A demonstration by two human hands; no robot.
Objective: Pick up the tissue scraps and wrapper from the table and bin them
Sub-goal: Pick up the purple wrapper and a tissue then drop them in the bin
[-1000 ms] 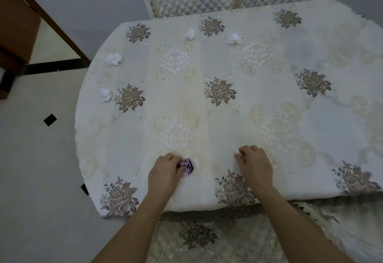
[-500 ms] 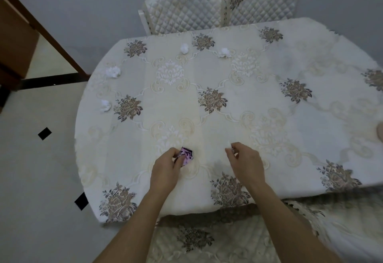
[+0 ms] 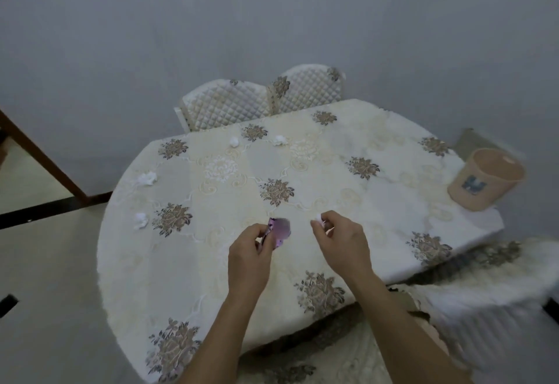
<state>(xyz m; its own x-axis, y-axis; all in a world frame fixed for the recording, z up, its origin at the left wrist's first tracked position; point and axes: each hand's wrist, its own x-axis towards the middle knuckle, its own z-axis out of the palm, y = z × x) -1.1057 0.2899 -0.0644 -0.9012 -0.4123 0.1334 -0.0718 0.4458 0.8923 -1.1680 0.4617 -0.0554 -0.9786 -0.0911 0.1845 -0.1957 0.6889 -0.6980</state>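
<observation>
Since a second ago, both hands have been lifted off the floral tablecloth (image 3: 317, 178). The wrapper (image 3: 279, 231) is now carried above the table (image 3: 109, 262), towards its near edge, pinched between thumb and fingers of the left hand (image 3: 249, 255). A held tissue scrap (image 3: 319, 219) is gripped at the fingertips of the right hand (image 3: 341, 244), just beside it. The view has been raised, so a beige bin (image 3: 487, 179) is now seen at the table's right edge, well apart from both hands. Whether it stands on the table cannot be told.

The other scraps are unmoved. A round scrap (image 3: 233, 141) and a ragged scrap (image 3: 279, 140) lie near the far edge. A far-left scrap (image 3: 147, 178) and a near-left scrap (image 3: 140, 220) lie near the left edge. Two quilted chairs (image 3: 227, 103) are pushed against the far edge.

The wrapper is seen as purple, crumpled and motion-blurred. The held scrap is white and small, and is largely hidden by the fingers.
</observation>
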